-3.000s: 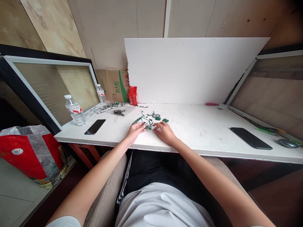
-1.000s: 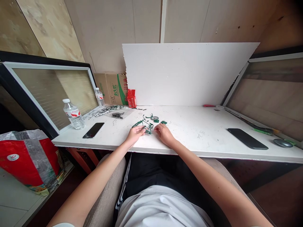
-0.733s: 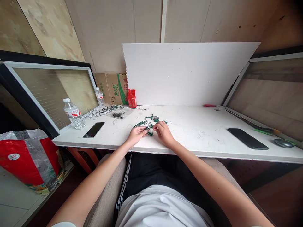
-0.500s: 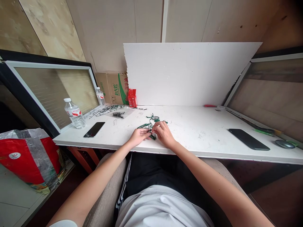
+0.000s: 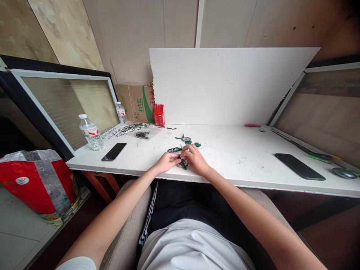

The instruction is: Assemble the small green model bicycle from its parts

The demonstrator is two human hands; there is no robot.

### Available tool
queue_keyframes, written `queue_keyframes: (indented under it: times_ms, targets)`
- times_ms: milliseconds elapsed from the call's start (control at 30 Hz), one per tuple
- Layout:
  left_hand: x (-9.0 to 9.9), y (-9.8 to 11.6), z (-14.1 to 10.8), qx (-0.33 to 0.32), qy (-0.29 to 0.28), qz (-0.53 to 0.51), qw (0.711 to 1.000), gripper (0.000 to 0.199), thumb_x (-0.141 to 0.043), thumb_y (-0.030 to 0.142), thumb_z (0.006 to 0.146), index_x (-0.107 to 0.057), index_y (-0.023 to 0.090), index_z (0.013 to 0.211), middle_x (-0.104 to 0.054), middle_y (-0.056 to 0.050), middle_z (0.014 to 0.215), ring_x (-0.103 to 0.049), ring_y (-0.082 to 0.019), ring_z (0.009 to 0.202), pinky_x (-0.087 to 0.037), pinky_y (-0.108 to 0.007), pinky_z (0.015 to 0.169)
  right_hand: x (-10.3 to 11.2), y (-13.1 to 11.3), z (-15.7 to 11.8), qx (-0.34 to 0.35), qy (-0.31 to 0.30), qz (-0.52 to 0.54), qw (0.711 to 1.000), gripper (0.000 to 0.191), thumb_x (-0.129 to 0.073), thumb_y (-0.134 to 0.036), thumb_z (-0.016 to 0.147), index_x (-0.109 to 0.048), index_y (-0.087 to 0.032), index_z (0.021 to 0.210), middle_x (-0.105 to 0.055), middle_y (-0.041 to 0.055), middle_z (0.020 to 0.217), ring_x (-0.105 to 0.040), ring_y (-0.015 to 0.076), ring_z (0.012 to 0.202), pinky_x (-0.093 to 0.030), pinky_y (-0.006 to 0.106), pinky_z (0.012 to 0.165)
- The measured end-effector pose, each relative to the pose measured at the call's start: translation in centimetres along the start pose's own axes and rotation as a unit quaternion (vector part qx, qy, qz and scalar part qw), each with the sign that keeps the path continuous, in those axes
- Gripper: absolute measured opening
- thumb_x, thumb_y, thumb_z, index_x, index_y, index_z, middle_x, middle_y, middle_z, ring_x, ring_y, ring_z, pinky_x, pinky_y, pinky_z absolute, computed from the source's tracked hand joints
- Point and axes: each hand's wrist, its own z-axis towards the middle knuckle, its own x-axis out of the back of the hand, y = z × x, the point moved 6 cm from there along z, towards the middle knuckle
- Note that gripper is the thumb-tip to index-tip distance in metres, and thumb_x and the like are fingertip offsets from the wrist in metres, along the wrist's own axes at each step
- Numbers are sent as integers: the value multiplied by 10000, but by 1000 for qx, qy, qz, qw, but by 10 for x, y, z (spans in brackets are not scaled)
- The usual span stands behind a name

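Observation:
Between my hands, near the table's front edge, is a small dark green model bicycle (image 5: 184,164), with one spoked wheel (image 5: 174,150) sticking out on the far side. My left hand (image 5: 165,163) is closed on its near left side, thumb and fingers pinched. From the right, my right hand (image 5: 195,160) bends over it with the fingertips pinched together at the frame. My fingers cover much of the model, and any tiny part between them is too small to make out. Just beyond lie a loose spoked wheel (image 5: 186,139) and a green piece (image 5: 197,145).
On the white table (image 5: 239,157) lie a phone (image 5: 114,152) at left and a dark phone (image 5: 299,166) at right. Further left stand a water bottle (image 5: 91,133), black part frames (image 5: 128,129) and a bag of parts (image 5: 142,135). A red box (image 5: 159,115) stands behind.
The view has shifted slightly. The model has turned a little between my hands, and its wheel now shows more clearly. Both hands stay closed at nearly the same place.

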Motion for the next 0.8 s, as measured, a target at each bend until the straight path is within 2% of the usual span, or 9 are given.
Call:
queue_keyframes:
  times_ms: [400,800]
  targets:
    - [0,1,-1,-13,-13,8,1000,471,-777,518,881,-786,169,1197,-792,-119,1093,-769,-257,889,-600,-377,892,0,-2,0,7,-1,28,1000,185,-482,-127,1030,-636,-226,1003,-631,116,1122,-543,263,1015,-487,424,885]
    - [0,2,-2,-5,-11,-9,1000,451,-788,497,877,-790,171,1188,-771,-125,1218,-778,-252,897,-596,-371,909,2,-3,0,9,12,56,998,190,-481,-189,1058,-648,-231,978,-642,112,1091,-547,258,1008,-493,427,889]
